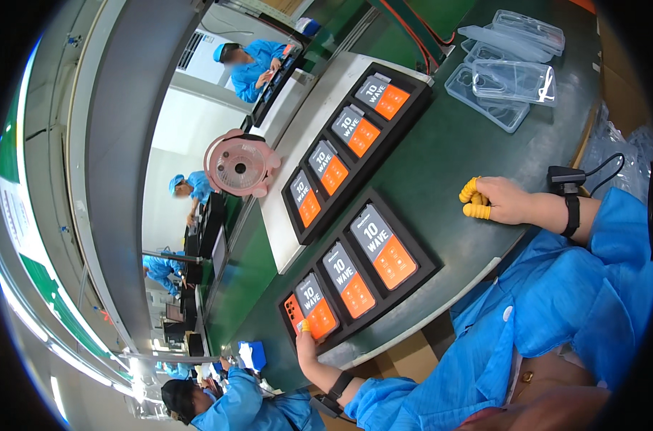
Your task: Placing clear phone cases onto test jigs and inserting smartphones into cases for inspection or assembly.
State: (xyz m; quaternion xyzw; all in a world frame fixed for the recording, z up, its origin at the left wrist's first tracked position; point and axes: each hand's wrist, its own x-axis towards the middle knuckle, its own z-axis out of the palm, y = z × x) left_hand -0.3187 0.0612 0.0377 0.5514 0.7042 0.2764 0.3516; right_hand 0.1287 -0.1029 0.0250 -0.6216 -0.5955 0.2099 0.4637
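My left hand (306,346), with a yellow finger cot on a finger, is closed on the lower end of an orange phone (293,312) whose camera lenses show. This phone lies beside a phone with a grey-and-orange printed front (316,306) at the left end of the near black tray (428,267). Two more such phones, a middle one (349,279) and a right one (384,246), sit in its slots. My right hand (500,200), also in yellow finger cots, hovers over the green table with fingers loosely curled and apart. Nothing shows in it.
A second black tray (375,159) with several printed-front phones rests on a white board (275,228). Clear plastic phone cases (515,79) are piled at the far right, near plastic bags (617,161). A pink fan (241,167) stands beyond. A co-worker (233,402) sits at left.
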